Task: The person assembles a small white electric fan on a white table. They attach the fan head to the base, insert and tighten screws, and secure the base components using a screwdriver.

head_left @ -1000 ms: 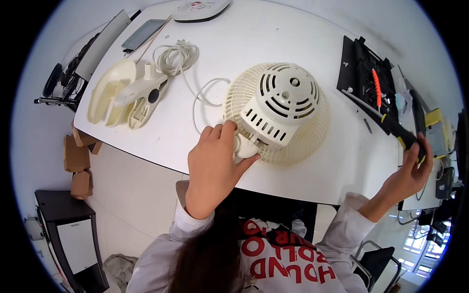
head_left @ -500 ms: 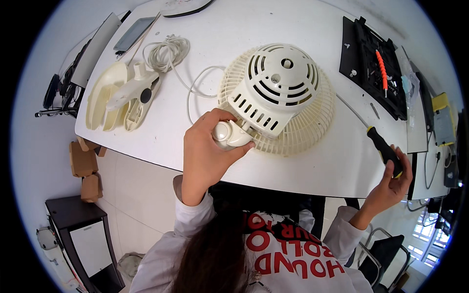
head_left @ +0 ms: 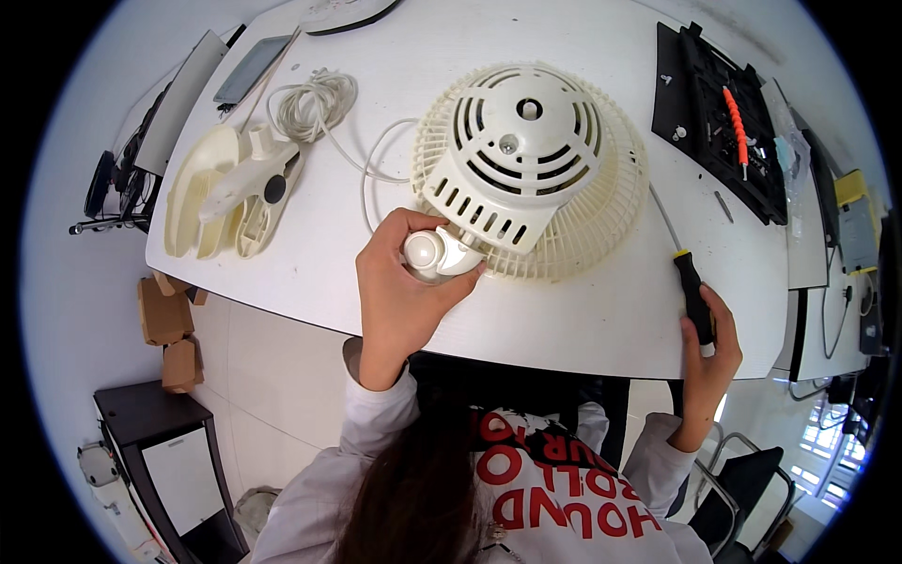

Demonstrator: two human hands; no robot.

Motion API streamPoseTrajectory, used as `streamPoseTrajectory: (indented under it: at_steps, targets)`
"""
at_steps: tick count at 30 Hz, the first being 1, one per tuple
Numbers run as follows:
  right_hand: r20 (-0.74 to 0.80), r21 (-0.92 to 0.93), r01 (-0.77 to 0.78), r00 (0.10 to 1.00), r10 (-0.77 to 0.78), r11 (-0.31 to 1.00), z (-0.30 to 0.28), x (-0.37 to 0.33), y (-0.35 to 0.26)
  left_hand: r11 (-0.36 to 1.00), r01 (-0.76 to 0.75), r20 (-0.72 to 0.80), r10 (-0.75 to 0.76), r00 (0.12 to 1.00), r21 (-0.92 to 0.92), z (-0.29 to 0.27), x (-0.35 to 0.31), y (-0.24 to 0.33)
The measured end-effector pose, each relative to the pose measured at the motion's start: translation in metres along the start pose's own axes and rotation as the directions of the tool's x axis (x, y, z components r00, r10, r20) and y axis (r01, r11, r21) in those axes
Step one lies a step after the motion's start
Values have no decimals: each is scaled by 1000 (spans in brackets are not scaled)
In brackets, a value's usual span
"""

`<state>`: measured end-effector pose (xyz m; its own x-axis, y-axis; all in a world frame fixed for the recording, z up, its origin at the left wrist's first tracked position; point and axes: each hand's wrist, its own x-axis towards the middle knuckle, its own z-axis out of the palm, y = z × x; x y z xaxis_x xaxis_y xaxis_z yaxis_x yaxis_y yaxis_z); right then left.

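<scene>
A cream electric fan head rests on the table, its slotted motor cover up and its round grille beneath. My left hand grips the rounded neck joint at the cover's near end, thumb and fingers wrapped round it. To the right, my right hand closes on the black and yellow handle of a long screwdriver. The screwdriver's shaft points away from me, past the grille's right edge. The far end of the shaft lies close to the grille, and I cannot tell whether they touch.
Cream fan base parts lie at the left, with a coiled cable beyond them. A black tool case stands at the far right, holding an orange-handled tool. A small metal bit lies before it. The table's front edge curves near me.
My right hand has moved left with the screwdriver, whose shaft now points more straight away from me. The motor cover has tipped slightly away and left; my left hand keeps its grip.
</scene>
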<state>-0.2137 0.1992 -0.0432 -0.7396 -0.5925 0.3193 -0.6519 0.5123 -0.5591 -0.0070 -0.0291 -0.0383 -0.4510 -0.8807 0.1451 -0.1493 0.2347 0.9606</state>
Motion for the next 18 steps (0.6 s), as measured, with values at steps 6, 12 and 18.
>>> streamPoseTrajectory:
  at_steps: [6, 12, 18]
  targets:
    - [26, -47, 35, 999, -34, 998, -5, 6, 1, 991, -77, -62, 71, 996, -110, 3, 3, 3]
    - [43, -188, 121, 992, -115, 975, -6, 14, -6, 982, -64, -34, 59, 998, -180, -8, -2, 2]
    - [160, 317, 225, 945, -286, 921, 2, 31, -51, 925, -169, -136, 129, 982, -339, -8, -7, -22]
